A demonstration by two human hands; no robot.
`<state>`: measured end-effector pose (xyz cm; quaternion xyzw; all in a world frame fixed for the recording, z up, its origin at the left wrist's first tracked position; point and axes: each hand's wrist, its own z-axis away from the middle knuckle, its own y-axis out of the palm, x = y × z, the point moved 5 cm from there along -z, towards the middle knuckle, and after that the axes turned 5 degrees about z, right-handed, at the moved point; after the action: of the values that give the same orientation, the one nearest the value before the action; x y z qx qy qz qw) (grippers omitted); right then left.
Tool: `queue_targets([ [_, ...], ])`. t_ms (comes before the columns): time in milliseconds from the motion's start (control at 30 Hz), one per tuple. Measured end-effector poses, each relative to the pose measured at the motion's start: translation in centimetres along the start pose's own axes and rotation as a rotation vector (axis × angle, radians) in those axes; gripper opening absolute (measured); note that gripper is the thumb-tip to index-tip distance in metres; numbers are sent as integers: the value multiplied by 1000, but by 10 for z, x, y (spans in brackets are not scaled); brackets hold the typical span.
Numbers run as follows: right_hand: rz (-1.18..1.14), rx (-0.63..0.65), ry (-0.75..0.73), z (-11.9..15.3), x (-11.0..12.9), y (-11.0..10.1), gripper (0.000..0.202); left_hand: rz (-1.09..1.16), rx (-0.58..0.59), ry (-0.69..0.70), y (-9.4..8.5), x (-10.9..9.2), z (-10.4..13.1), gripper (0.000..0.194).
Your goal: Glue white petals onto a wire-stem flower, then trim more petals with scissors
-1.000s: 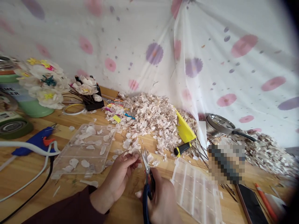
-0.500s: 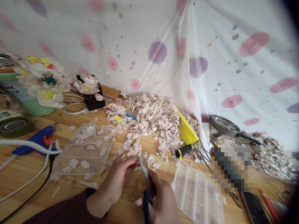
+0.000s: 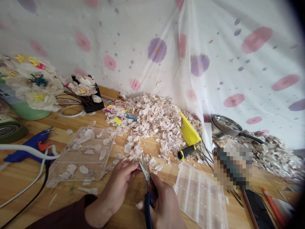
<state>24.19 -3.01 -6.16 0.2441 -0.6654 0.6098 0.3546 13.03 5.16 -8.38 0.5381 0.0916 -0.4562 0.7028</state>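
Note:
My left hand (image 3: 122,179) is closed in a pinch at the lower centre; whatever lies between its fingertips is too small to make out. My right hand (image 3: 163,200) is wrapped round the dark blue handles of a pair of scissors (image 3: 147,178). The slightly parted blades point up and away, their tips beside my left fingertips. Beyond both hands spreads a large heap of pale petal-like flakes (image 3: 154,117), with loose flakes trailing down toward the blades.
A clear tray (image 3: 81,159) with flakes lies left, a divided clear case (image 3: 200,197) right. Further left are a blue glue gun (image 3: 28,148), cables and paper-like flowers (image 3: 38,82). A yellow-black handle (image 3: 187,152), a metal pan (image 3: 226,125) and a phone (image 3: 258,210) are at right.
The view has shifted slightly, so the table items appear a little further left. Both hands keep nearly the same pose, with the scissors still beside my left fingertips.

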Motion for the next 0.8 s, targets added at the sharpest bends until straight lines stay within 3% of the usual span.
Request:
queue_targets([
  [600,-35,156,99,1,-5,8,21,42,-8,-37,1,1,2,18],
  [800,-68,154,82,-1,-1,7,21,82,59,-38,5,1,2,16],
])
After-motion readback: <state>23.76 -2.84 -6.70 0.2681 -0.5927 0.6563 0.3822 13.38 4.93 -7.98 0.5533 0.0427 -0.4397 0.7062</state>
